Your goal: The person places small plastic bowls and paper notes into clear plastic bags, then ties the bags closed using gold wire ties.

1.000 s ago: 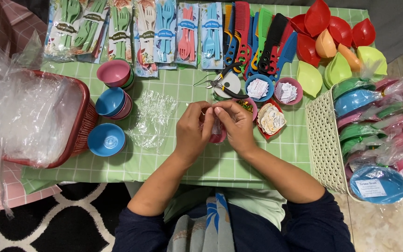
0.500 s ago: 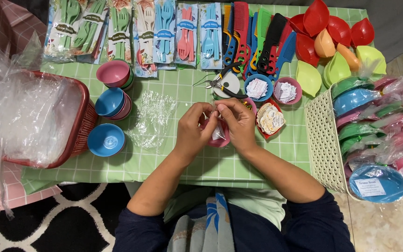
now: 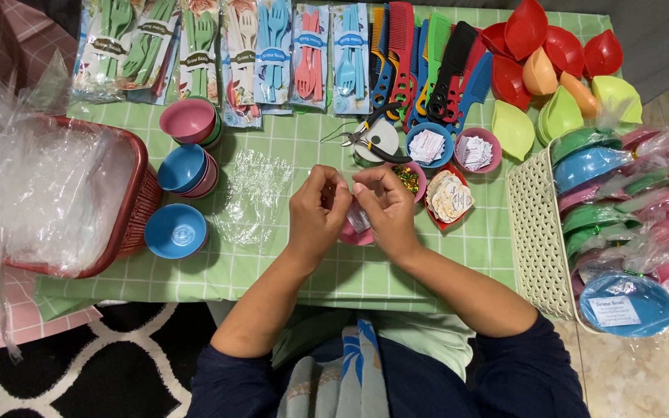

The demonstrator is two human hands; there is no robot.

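Small clear plastic packet point(image 3: 358, 219) mostly hidden between both hands, orientation unclear, left hand point(image 3: 315, 217) and right hand point(image 3: 385, 213) grips pinched shut on it, pink bowl point(image 3: 354, 234) half-covered beneath.

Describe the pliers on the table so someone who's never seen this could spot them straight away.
Start at the row of upright combs along the far edge of the green checked tablecloth. Just below them stands a round white tape roll, left of a blue bowl of paper tags. The black-handled pliers lie across that roll, the only metal tool among the plastic wares.
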